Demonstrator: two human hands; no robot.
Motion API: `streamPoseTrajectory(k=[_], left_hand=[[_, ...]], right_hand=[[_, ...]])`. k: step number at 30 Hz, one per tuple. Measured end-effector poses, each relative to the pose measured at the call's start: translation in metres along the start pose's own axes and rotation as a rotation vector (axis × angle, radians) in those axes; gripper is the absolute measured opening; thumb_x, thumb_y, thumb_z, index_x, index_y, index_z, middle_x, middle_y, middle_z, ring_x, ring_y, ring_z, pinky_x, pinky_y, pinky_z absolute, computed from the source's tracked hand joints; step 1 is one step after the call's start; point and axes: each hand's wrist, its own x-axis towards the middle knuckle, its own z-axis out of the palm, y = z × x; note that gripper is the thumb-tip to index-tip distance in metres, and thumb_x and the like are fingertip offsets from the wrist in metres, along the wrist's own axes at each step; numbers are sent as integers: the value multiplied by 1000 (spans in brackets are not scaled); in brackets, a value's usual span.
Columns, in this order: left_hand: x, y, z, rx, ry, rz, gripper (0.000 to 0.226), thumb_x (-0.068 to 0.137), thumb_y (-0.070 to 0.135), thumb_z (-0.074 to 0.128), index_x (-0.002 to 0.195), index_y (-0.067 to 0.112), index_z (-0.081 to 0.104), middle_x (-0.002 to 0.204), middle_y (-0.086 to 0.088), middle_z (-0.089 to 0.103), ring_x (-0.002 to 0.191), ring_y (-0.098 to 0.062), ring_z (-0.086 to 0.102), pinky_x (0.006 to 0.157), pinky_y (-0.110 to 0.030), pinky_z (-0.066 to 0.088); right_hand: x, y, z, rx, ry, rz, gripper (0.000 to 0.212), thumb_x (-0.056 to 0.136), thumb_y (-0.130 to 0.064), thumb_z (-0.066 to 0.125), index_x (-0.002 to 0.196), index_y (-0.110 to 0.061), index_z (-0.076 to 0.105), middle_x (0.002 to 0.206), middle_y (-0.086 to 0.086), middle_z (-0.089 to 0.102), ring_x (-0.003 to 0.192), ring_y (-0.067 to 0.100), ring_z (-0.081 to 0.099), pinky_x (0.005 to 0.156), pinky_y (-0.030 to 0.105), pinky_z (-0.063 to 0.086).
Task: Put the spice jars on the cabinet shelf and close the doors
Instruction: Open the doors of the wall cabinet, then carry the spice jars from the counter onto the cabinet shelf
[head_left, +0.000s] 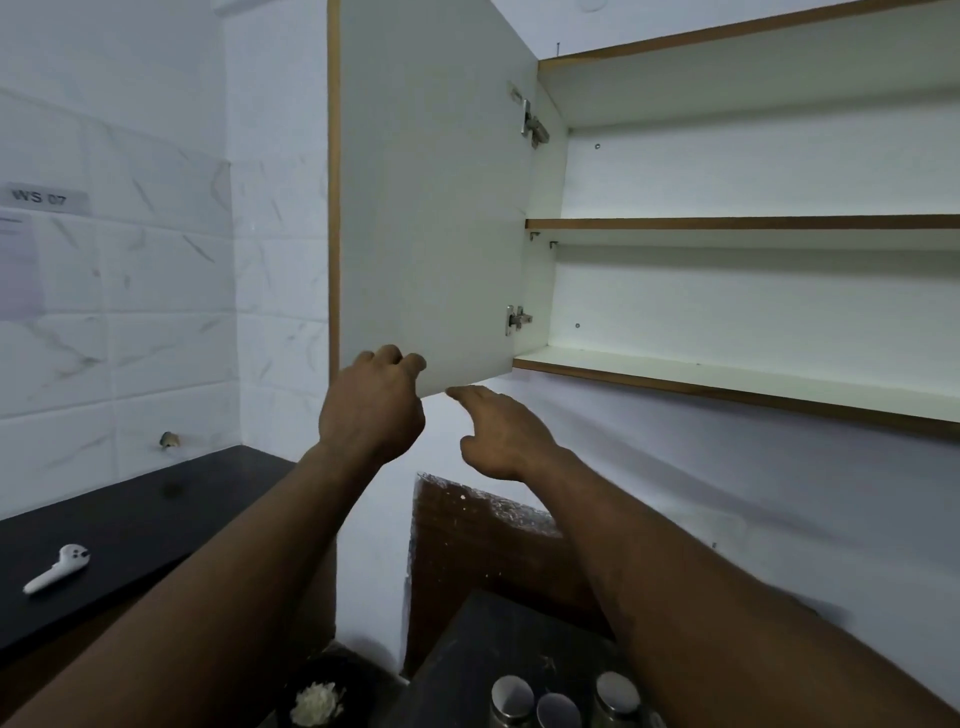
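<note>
White laminate with brown wood edging makes up the wall cabinet (753, 171), which stands open. Its left door (431, 197) is swung fully outward, inner face toward the camera, hung on two metal hinges (532, 122). Two shelves show inside: an upper shelf (743, 223) and a bottom shelf (727, 376); both are bare in the part that is in view.

The left hand (371, 405) is raised to the door's lower edge, fingers curled over that edge near the bottom corner, gripping it. The right hand (501, 436) is just beside it, below the door's lower corner, fingers loosely extended and parted, holding nothing; its fingertips reach the underside of the door, though contact cannot be confirmed.

The spice jars (558, 701) are not on any shelf. Three with round metal lids stand close together on the dark counter (467, 665) at the bottom of the view, well below the cabinet, between the two forearms.

A white earbud (56, 567) lies on a black ledge (130, 530) to the left. A dark bowl (317, 701) of pale shredded material sits left of the jars.
</note>
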Motion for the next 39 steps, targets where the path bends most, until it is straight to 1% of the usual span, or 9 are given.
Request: streamPoseTrajectory(k=[3,7,12,16,18,21,27,32,39], left_hand=[[6,21,12,9,-217,11,45,93,28,58,138,23,56,132,-4,60,115,-29,58,88,-43,53],[15,57,27,-13,-323,80,55,94,47,59,142,21,51,139,-3,56,121,-29,57,95,-44,50],[35,120,34,-94,-364,219,66,93,57,58,146,20,47,149,-4,50,129,-30,54,100,-45,48],[46,173,33,-157,-379,290,69,93,60,57,147,19,45,153,-2,47,134,-28,51,100,-44,47],[48,198,36,-193,-394,323,71,93,60,57,148,18,44,155,-2,45,135,-27,50,100,-45,46],[45,235,44,-239,-417,376,75,92,62,58,151,19,40,159,-1,40,138,-28,47,101,-46,45],[42,306,63,-269,-465,464,85,91,64,58,158,20,30,165,-3,29,143,-30,42,109,-49,41],[51,353,76,-309,-465,491,85,91,63,59,158,20,29,165,-2,28,144,-29,41,108,-47,41],[66,413,92,-377,-437,504,82,90,61,63,155,20,33,162,-1,36,140,-28,45,104,-46,47]], right_hand=[[-20,34,-18,-64,36,94,76,87,-18,57,158,-32,33,163,-4,37,144,26,42,111,43,43],[-52,76,-47,-125,123,201,67,88,-23,58,153,-30,42,156,-5,48,140,25,45,107,41,46],[-92,121,-87,-210,185,337,60,88,-28,60,148,-25,48,147,-4,55,135,23,51,100,38,48],[-123,150,-115,-280,192,415,57,88,-29,60,143,-23,50,135,-3,61,123,25,57,89,36,51],[-140,164,-126,-302,201,458,57,87,-30,61,143,-23,51,135,-4,61,123,24,58,91,36,51],[-166,186,-137,-310,200,519,57,87,-31,62,143,-23,50,141,-4,58,129,23,54,97,38,50],[-206,238,-151,-337,182,615,60,89,-32,62,147,-25,47,147,-4,55,135,24,49,103,41,48],[-220,280,-157,-350,184,643,62,88,-34,62,147,-25,46,145,-2,56,131,25,51,101,41,49],[-225,341,-167,-330,210,653,63,88,-36,64,148,-25,47,147,-1,55,131,26,54,101,42,50]])
